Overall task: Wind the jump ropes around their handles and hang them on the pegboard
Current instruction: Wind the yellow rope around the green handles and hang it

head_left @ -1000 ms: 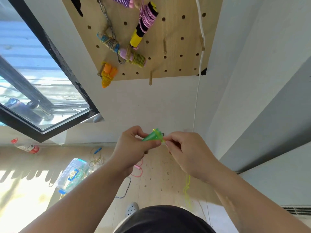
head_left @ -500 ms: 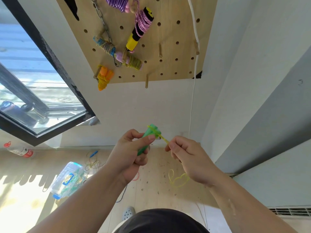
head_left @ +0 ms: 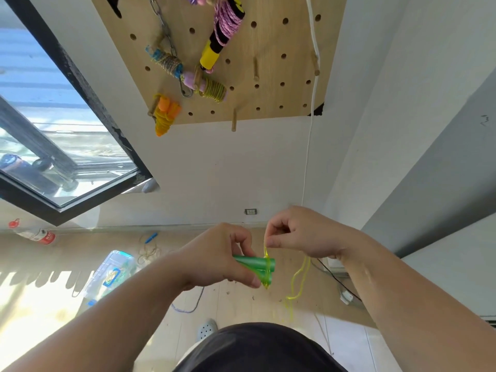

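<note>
My left hand (head_left: 214, 260) grips two green jump-rope handles (head_left: 255, 265) held side by side, their ends pointing right. A thin yellow-green rope (head_left: 299, 280) crosses the handle ends and hangs in a loop below. My right hand (head_left: 300, 232) pinches that rope just above the handles. On the wall above hangs the wooden pegboard (head_left: 284, 84) with several wound ropes: an orange one (head_left: 165, 115), a pink rope on a yellow-black handle (head_left: 221, 33), an olive rope on pink handles (head_left: 210, 87) and a tan rope on blue handles (head_left: 167, 63).
Bare wooden pegs (head_left: 234, 122) stick out of the board's lower middle and right. A white cable (head_left: 311, 108) runs down the wall. On the floor lie a clear plastic box (head_left: 110, 272), loose ropes (head_left: 147, 251) and a bottle (head_left: 32, 232). A dark-framed window (head_left: 67, 146) is at left.
The handles have turned from pointing up to lying level, ends to the right. My right hand rose and carried the rope over the handle ends. The view tilted down slightly.
</note>
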